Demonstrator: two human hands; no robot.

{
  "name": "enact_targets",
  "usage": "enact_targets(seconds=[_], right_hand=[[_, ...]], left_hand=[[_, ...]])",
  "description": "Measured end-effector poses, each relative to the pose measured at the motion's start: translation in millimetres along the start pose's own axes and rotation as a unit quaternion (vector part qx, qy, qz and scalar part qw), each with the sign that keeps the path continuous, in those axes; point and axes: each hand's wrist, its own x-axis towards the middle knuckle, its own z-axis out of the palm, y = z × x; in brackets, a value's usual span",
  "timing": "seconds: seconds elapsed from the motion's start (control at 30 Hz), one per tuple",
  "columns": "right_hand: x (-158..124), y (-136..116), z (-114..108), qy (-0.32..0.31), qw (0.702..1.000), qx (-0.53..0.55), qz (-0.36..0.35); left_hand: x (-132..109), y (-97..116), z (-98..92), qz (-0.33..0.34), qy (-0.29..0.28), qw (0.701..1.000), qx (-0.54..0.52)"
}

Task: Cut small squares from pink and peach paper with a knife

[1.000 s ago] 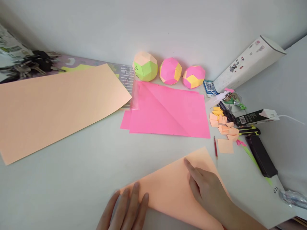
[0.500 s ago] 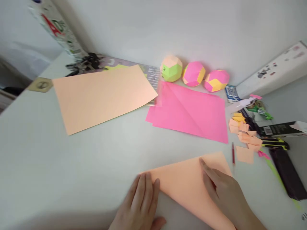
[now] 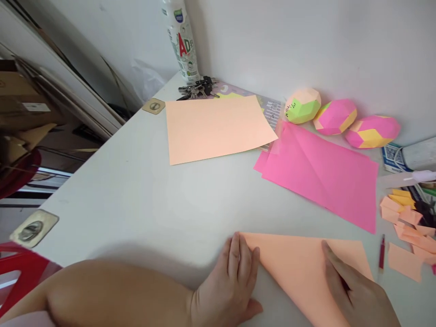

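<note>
Folded peach sheet lies on the near part of the white tabletop; far edge runs almost level, lower-left edge slants down out of view. Left hand: fingers straight, side by side over the sheet's pointed left corner, thumb spread on the tabletop; released, pressing flat. Right hand: index finger extended, tip on the sheet beside its far edge; unclenched, pressing without a grasp; palm side hidden. Room: a strip of tabletop separates far edge from pink sheets. Wider stretch to the left, between flat peach sheet and left forearm, out to the table's slanting edge. Right side tighter: red pencil just beside the fold's right edge, small peach pieces beyond.
</note>
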Motion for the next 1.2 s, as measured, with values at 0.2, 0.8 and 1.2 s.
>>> enact_targets(seconds=[0.2, 0.8, 1.2], right_hand=[[-1, 3, 5, 0.032, 0.999, 0.007, -0.017], [-8, -3, 21, -0.005, 0.998, -0.062, -0.012], [-4, -13, 7, -0.1, 0.993, -0.039, 0.039]], left_hand=[[0, 1, 2.8, -0.023, 0.002, 1.0, 0.01], [7, 1, 11.9, 0.048, 0.072, 0.996, -0.034], [11, 9, 0.6, 0.212, -0.007, 0.974, -0.083]])
